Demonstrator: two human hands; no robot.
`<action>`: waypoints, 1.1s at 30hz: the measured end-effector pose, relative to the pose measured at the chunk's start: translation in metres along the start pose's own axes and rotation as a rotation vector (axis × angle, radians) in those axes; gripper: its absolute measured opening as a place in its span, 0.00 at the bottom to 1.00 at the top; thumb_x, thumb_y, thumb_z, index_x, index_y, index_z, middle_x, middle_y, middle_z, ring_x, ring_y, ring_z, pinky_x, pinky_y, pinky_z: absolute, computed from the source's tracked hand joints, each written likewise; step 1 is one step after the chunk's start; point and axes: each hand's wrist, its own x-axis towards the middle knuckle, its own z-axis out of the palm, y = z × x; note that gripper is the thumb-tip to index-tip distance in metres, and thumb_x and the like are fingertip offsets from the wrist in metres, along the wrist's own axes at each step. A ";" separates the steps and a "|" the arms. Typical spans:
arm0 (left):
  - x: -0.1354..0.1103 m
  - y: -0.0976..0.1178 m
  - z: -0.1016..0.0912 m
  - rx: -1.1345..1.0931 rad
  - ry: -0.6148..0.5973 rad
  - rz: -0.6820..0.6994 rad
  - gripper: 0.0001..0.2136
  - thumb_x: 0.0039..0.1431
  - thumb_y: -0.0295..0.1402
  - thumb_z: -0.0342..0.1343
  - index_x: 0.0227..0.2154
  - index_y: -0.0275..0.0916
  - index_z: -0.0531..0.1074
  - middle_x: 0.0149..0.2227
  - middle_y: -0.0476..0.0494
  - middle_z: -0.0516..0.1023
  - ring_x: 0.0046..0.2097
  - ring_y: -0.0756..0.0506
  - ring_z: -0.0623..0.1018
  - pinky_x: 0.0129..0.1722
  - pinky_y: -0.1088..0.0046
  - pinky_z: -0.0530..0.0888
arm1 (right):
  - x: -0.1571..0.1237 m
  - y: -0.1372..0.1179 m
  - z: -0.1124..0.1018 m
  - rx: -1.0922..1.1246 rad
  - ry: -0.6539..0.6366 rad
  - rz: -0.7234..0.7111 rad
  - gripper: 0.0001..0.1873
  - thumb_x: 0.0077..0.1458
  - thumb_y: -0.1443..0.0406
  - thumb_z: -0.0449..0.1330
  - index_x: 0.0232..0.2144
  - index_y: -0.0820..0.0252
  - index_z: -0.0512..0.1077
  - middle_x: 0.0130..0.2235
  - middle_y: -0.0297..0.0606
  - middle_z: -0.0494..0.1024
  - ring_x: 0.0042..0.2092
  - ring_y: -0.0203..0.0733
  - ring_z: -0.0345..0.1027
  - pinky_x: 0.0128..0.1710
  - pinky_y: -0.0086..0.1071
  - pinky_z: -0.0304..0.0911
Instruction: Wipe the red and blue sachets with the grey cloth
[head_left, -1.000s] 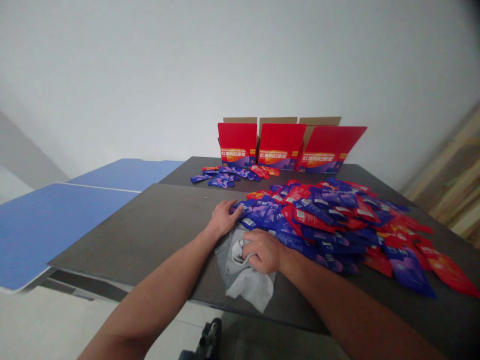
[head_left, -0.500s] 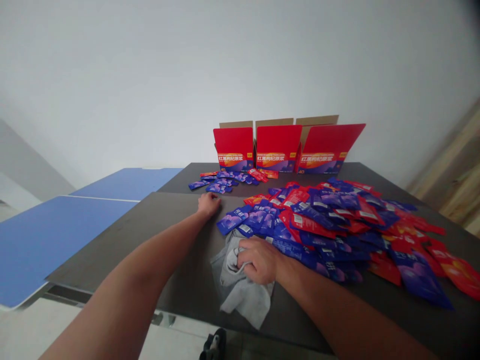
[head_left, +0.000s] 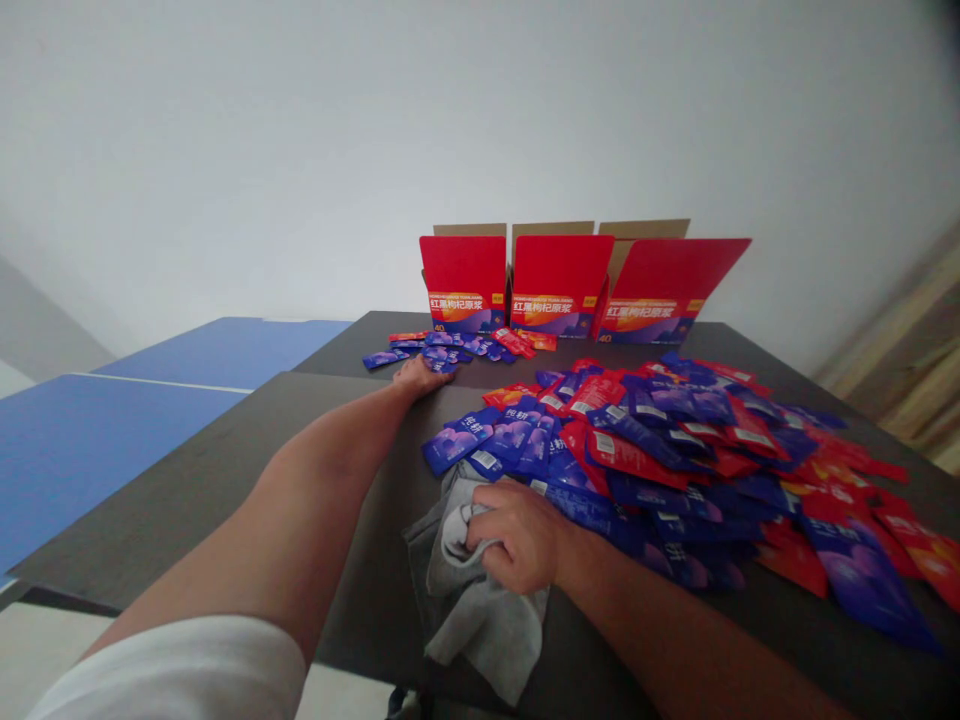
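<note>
My right hand [head_left: 517,530] is closed on a crumpled grey cloth [head_left: 487,620] lying at the table's near edge. Part of the cloth bunches up between thumb and fingers. Just beyond it spreads a large heap of blue and red sachets [head_left: 660,430], whose nearest packets reach the cloth. Stretched far forward, my left hand [head_left: 421,376] rests low over the table at the near side of a smaller group of sachets [head_left: 442,352]. Its fingers look extended beside the nearest blue packet; whether they touch it is hard to make out.
Three open red cartons with raised flaps, a left one [head_left: 463,285], a middle one [head_left: 561,285] and a right one [head_left: 667,290], stand in a row at the back of the dark table [head_left: 225,470]. A blue table [head_left: 142,420] adjoins on the left. Behind is a pale wall [head_left: 300,150].
My left hand has moved forward to the smaller group of sachets, its fingers stretching out. My right hand keeps hold of the cloth in about the same place. The camera view has shifted slightly.
</note>
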 end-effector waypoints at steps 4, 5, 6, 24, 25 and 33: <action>-0.005 0.005 0.004 -0.141 0.129 -0.025 0.30 0.45 0.47 0.62 0.49 0.34 0.71 0.56 0.24 0.68 0.59 0.27 0.65 0.57 0.53 0.59 | 0.000 0.000 0.000 0.002 0.002 -0.002 0.10 0.41 0.66 0.53 0.25 0.55 0.74 0.27 0.34 0.63 0.27 0.38 0.53 0.28 0.34 0.49; -0.007 0.006 0.005 -0.207 0.161 -0.022 0.27 0.45 0.45 0.62 0.47 0.34 0.72 0.56 0.24 0.68 0.59 0.27 0.64 0.57 0.52 0.58 | 0.000 0.000 0.000 0.001 0.006 -0.002 0.10 0.41 0.66 0.53 0.25 0.55 0.74 0.27 0.34 0.63 0.27 0.38 0.53 0.28 0.34 0.49; -0.009 0.005 0.005 -0.267 0.189 -0.025 0.24 0.46 0.43 0.62 0.45 0.34 0.73 0.55 0.24 0.69 0.60 0.27 0.64 0.58 0.51 0.58 | 0.000 0.000 0.000 0.001 0.010 -0.002 0.10 0.41 0.66 0.53 0.24 0.55 0.74 0.27 0.34 0.63 0.27 0.38 0.53 0.28 0.34 0.48; -0.111 -0.002 -0.018 -1.476 0.207 -0.175 0.07 0.57 0.31 0.55 0.38 0.36 0.71 0.32 0.46 0.79 0.31 0.49 0.79 0.38 0.72 0.76 | 0.002 0.002 0.001 -0.074 0.080 0.061 0.12 0.46 0.67 0.54 0.33 0.56 0.75 0.31 0.36 0.68 0.31 0.41 0.61 0.33 0.33 0.59; -0.125 -0.001 -0.020 -1.593 0.126 -0.214 0.06 0.56 0.30 0.56 0.37 0.36 0.71 0.30 0.47 0.78 0.29 0.50 0.78 0.36 0.73 0.76 | 0.002 0.001 0.002 -0.094 0.119 0.098 0.13 0.47 0.67 0.55 0.36 0.57 0.75 0.33 0.37 0.70 0.33 0.42 0.62 0.35 0.34 0.61; -0.205 0.029 -0.050 -1.843 -0.390 -0.100 0.13 0.61 0.30 0.51 0.46 0.31 0.70 0.40 0.35 0.79 0.34 0.46 0.80 0.35 0.69 0.78 | 0.001 0.008 0.002 -0.250 0.355 0.301 0.17 0.60 0.63 0.52 0.49 0.61 0.70 0.40 0.45 0.73 0.40 0.47 0.65 0.42 0.38 0.62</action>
